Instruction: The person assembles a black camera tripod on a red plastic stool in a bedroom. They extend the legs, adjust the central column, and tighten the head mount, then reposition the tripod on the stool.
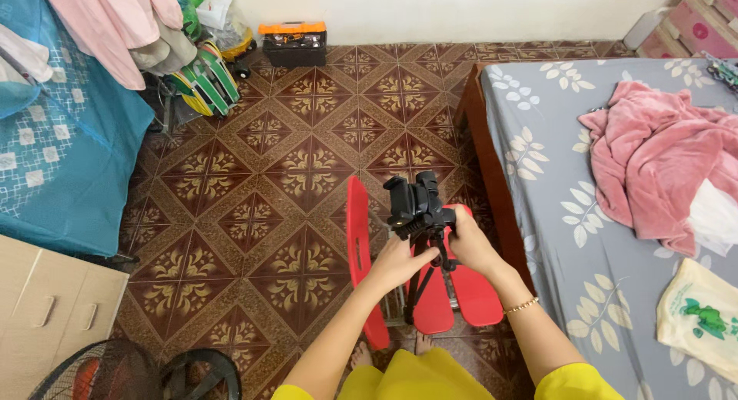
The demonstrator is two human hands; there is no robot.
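Your left hand (397, 263) wraps the neck of the black tripod (421, 269) just below its phone holder (413, 200); fingers closed on the upper legs. Your right hand (470, 242), at 3 o'clock of the head, grips the same neck, thumb side toward the clamp. The tripod stands over a red folding chair (430, 292), on or just above its seat, cannot tell which. Bed (538, 215) with pink blanket (653, 161) lies at 3 o'clock of the chair.

Risk, as judged: the legs look barely spread, so if you loosen either grip the top-heavy holder could tip toward the tiled floor (269, 200). The folding seat may also shift under uneven load.
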